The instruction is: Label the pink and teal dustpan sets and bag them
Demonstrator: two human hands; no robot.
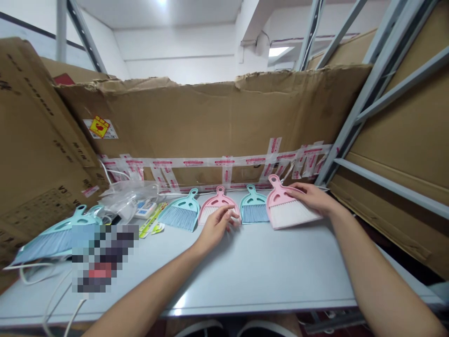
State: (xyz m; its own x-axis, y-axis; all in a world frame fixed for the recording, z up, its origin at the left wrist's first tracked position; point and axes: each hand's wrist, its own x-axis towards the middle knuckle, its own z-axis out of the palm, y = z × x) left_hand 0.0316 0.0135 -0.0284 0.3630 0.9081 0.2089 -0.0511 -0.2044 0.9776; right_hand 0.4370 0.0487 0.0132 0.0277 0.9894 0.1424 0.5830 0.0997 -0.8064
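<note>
Four dustpan-and-brush sets stand in a row along the back of the table. From the left they are a blue set (180,213), a pink set (207,208), another blue set (254,208) and a pink set with white bristles (289,211). My right hand (310,197) grips the upper right edge of the rightmost pink set, which is slightly tilted. In front of the other pink set is my left hand (220,222), its fingers apart and loosely curled, partly covering that set.
More blue brush sets (59,238) lie at the far left, beside clear plastic bags (122,201), a small white box (145,209), green-yellow packets (153,221) and white cables (52,309). A taped cardboard sheet (210,121) backs the grey table (273,276); metal shelf posts rise at both sides.
</note>
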